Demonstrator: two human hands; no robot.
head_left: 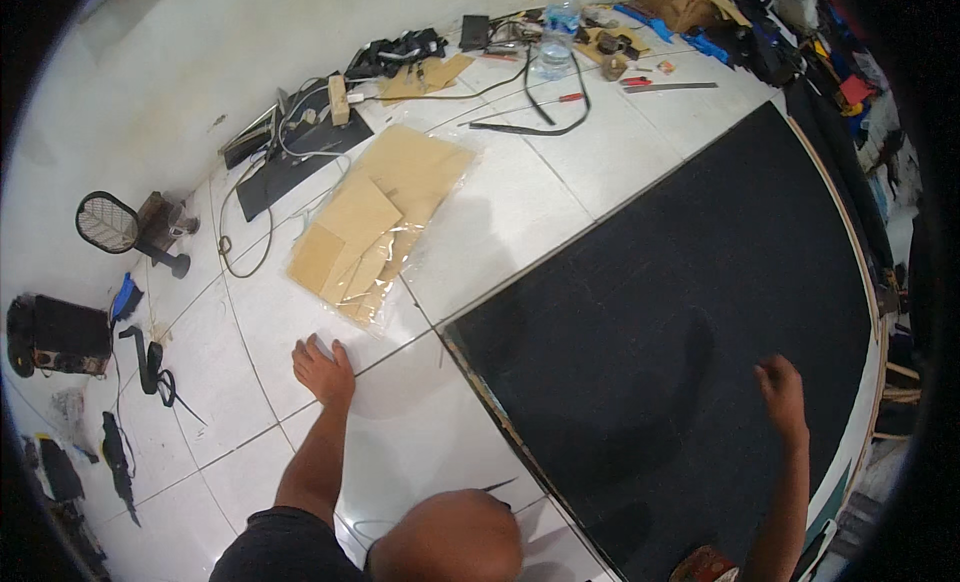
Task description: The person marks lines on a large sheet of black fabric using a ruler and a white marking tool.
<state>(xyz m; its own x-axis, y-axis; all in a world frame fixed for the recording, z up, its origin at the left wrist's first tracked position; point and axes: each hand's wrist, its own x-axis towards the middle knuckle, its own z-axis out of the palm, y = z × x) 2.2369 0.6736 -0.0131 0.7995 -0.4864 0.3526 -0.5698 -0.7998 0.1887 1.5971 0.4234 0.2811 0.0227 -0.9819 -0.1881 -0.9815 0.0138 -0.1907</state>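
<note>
My left hand [323, 370] is open on the white tile floor, its fingers a little apart and nothing in them. Just beyond it lies a clear plastic bag [378, 227] with tan sheets and cut pieces inside. Over at the right, my right hand [782, 394] is above a large black board [640, 272]. Its fingers are curled in, and whatever they may hold is hidden. The board has a worn, pale edge on its left side.
By the wall are a power strip [338, 100] with cables, a black sheet [300, 172] and a water bottle [558, 32]. A metal ruler [680, 87] lies near the board's far corner. Left stand a racket-shaped swatter [108, 222] and a black box [72, 334]. My knee [455, 542] is in front.
</note>
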